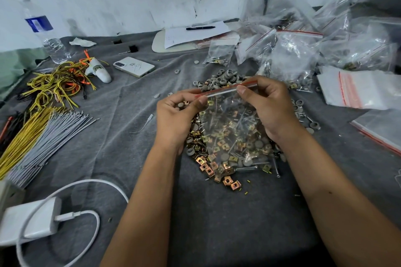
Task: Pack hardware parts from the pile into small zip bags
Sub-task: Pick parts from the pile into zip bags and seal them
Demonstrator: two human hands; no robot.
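Head view:

- Left hand (173, 115) is pinching the left end of the zip bag (230, 119) at its red-striped seal; several small grey and brass parts are also sitting cupped in its curled fingers.
- Right hand (269, 104) is pinching the same seal strip further right, thumb on the near side and fingers curled behind.
- The zip bag is hanging directly over the pile (221, 158), at the 12 o'clock edge of my reach; pile parts are showing through the clear film, so I cannot tell how much is already inside it.
- Progress, as a judgement: task is well underway. Filled bags (290, 56) are heaping up at 1 to 2 o'clock, each with hardware settled in the bottom. The pile is looking large, so many bags are left to fill.
- A stack of flat empty bags (358, 91) is lying at 3 o'clock, supply remaining.
- Materials: the pile is mixing square brass-toned clip nuts with centre holes, round matte grey washers or caps, and slim silver screws. Bag film is thin, glossy, crinkling.
- Table cloth (130, 141) is grey, felt-like, wrinkling.
- At 9 to 10 o'clock: bundles of yellow and grey wires (36, 132), stiff and straight.
- At 11 o'clock: phone (134, 67) lying face down and a clear water bottle (43, 28) standing upright.
- At 7 o'clock: white charger (34, 217) with looping cable.
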